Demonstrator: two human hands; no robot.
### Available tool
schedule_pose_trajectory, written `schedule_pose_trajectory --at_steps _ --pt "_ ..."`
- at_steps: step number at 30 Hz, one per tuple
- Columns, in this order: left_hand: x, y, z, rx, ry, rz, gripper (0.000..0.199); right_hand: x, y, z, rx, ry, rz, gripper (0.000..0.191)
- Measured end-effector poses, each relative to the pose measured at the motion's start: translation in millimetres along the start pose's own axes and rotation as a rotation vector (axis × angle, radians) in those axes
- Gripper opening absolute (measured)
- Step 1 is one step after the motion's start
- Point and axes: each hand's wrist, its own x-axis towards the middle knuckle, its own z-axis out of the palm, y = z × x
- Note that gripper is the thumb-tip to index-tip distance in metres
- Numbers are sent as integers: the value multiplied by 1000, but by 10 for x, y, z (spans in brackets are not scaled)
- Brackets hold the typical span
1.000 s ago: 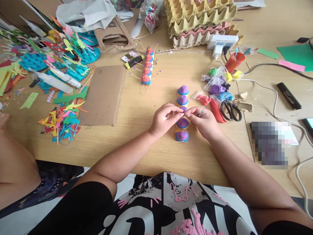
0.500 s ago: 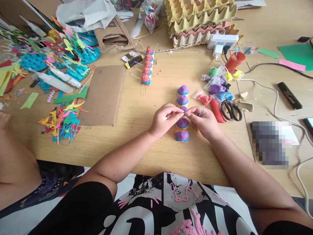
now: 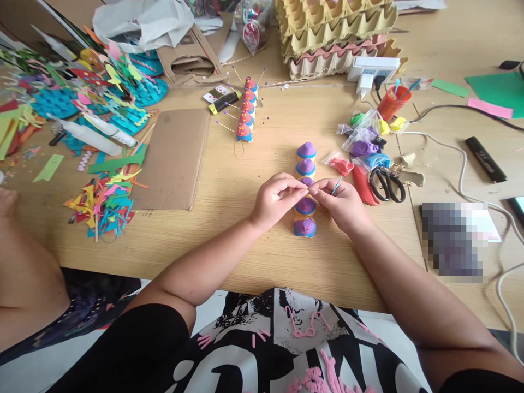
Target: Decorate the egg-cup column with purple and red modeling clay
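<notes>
A strip of egg-carton cups (image 3: 305, 227), topped with purple and edged in blue, lies lengthwise before me. Over its middle, my left hand (image 3: 275, 197) and my right hand (image 3: 339, 203) meet at the fingertips. Both pinch closed, and whatever sits between the tips is too small to make out. From between the fingers of my right hand pokes a thin blue stick (image 3: 337, 185); its lower part is hidden. Farther back stands a finished-looking egg-carton caterpillar (image 3: 245, 117) with orange-red tops, small faces and pins sticking out sideways.
Right of my hands are black-handled scissors (image 3: 387, 184), bags of coloured clay (image 3: 364, 148) and an orange cup (image 3: 393, 103). Egg trays (image 3: 335, 38) are stacked behind. To the left lie a cardboard sheet (image 3: 170, 158) and paper scraps (image 3: 108, 204). Another person's arm (image 3: 24, 262) rests at far left.
Almost nothing differs. Both hands stay pinched over the strip, and the blue stick has shifted very slightly.
</notes>
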Motion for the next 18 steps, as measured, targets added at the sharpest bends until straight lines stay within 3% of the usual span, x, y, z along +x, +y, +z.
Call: schedule_pose_trajectory --at_steps 18 --pt "-2 -14 16 -62 20 -55 16 0 37 -1 81 1 16 47"
